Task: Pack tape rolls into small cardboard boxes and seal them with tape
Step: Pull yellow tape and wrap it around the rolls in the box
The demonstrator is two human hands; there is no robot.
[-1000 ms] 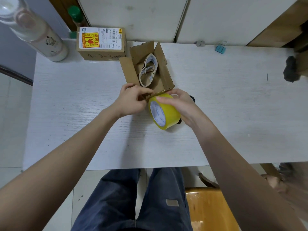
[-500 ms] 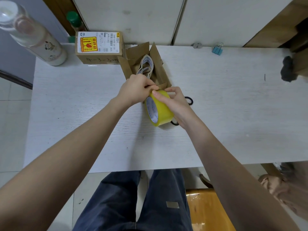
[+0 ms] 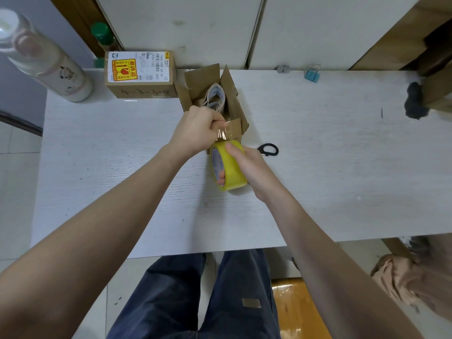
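One view only, from the head. At the counter's (image 3: 318,167) centre the right hand (image 3: 254,167) is clamped on the yellow roll (image 3: 228,167), thumb on the rim and fingertips inside the core. Just beyond it, toward 11 o'clock, the left hand (image 3: 198,130) pinches the free end of a clear strip (image 3: 223,134) drawn off the roll, holding it beside the near flap of the open box (image 3: 234,104). The box stands toward 12 o'clock, all its flaps up, and a pale roll (image 3: 216,95) sits on edge inside it.

As for progress, packing of this box looks done: the pale roll is in. Sealing has barely begun; the strip is short, not laid on any flap, and the flaps are not yet folded down. Left to do, as I judge it: close the flaps, run the strip across the seam, and cut it. Scissors (image 3: 267,150) lie at 3 o'clock of the yellow roll, partly hidden behind the right hand. A closed, labelled carton (image 3: 140,74) sits at 10 o'clock of the box, touching or just beside it.
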